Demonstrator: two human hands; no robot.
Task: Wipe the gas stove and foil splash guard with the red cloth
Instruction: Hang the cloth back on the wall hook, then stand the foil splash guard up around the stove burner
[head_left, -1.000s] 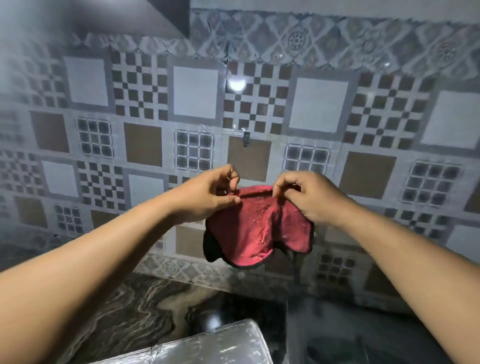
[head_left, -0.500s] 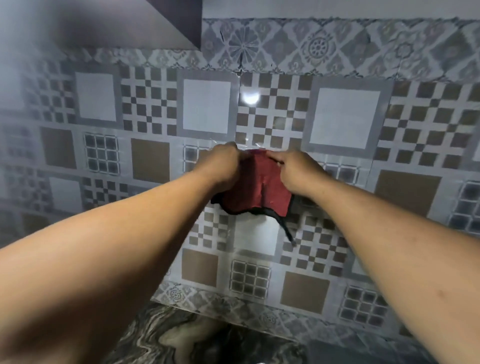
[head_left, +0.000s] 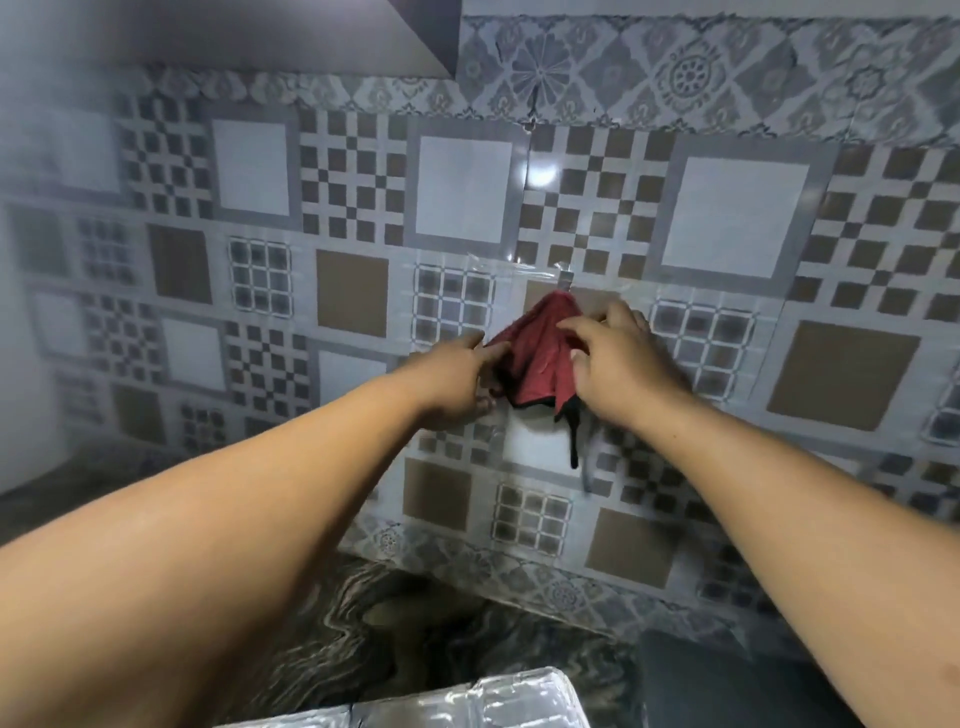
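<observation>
The red cloth (head_left: 535, 358) with a black edge hangs against the tiled wall from a small hook (head_left: 565, 278). Its top corner is bunched at the hook, and a black strap dangles below it. My left hand (head_left: 457, 382) pinches the cloth's left edge, with the fingers pointing right. My right hand (head_left: 618, 364) lies over the cloth's right side with its fingers spread. The crinkled foil splash guard (head_left: 467, 701) shows at the bottom edge. A dark surface at the bottom right (head_left: 727, 680) may be the gas stove; I cannot tell.
The patterned tile wall (head_left: 457, 192) fills most of the view. Below it runs a dark marbled countertop (head_left: 415, 623). A grey overhead shelf or hood (head_left: 311, 36) juts out at the top left.
Both hands raised the cloth from chest height up to the wall hook. The cloth now hangs from the hook, and my right hand has opened over it.
</observation>
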